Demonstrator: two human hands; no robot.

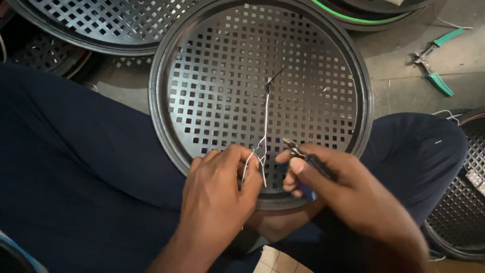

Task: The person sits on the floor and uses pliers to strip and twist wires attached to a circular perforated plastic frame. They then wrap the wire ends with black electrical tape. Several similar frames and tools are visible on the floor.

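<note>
Grey concrete floor shows between stacked black perforated trays (pixel 101 25). One round perforated tray (pixel 262 86) rests tilted against the person's dark-trousered lap, likely to bring it within reach. Left hand (pixel 220 187) pinches the pale wire (pixel 264 121) threaded through its centre, fingers closed; right hand (pixel 328 182) grips small blue-handled pliers (pixel 308 167) beside it. Green-handled pliers (pixel 434 60) lie well apart, far right.

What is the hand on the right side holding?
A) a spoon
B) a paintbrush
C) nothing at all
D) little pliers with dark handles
D: the right hand grips small pliers with dark handles, their metal tips pointing at the thin white wire that the left hand pinches over the round black perforated grille.
</note>
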